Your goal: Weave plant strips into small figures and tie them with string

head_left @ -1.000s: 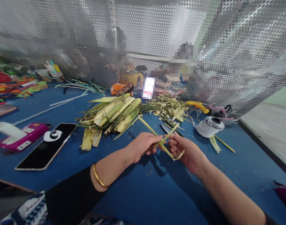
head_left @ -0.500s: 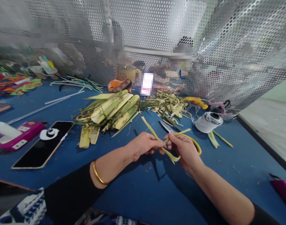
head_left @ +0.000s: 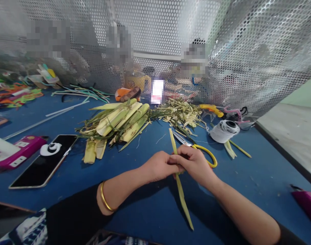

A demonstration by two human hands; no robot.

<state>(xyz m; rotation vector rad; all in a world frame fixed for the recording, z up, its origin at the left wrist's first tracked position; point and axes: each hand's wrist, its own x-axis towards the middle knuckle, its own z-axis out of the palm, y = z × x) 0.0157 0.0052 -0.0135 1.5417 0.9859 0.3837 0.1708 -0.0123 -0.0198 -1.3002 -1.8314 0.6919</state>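
Note:
Both hands meet over the blue table, around a pale green leaf strip (head_left: 181,197). My left hand (head_left: 159,166) is closed on the strip's middle, fingers pinched. Against it, my right hand (head_left: 195,162) is also closed on the strip, its fingers overlapping the left fingertips. One end of the strip points away past the fingers; the longer end slants down toward the near edge. Yellow-handled scissors (head_left: 208,153) lie just behind and beside my right hand, partly hidden by it. Exactly how the fingers grip is hidden where they overlap.
Husk leaves (head_left: 119,119) are piled behind my left hand, with shredded scraps (head_left: 182,112) to their right. A white thread spool (head_left: 224,132) and yellow glue gun (head_left: 211,109) lie right. A phone (head_left: 44,163) and magenta device (head_left: 20,151) lie left. Perforated mesh (head_left: 165,30) stands behind.
The strip has swung from a crossed, bent shape to a nearly straight line running toward me. My right hand has moved in over the left fingertips. The view has shifted slightly.

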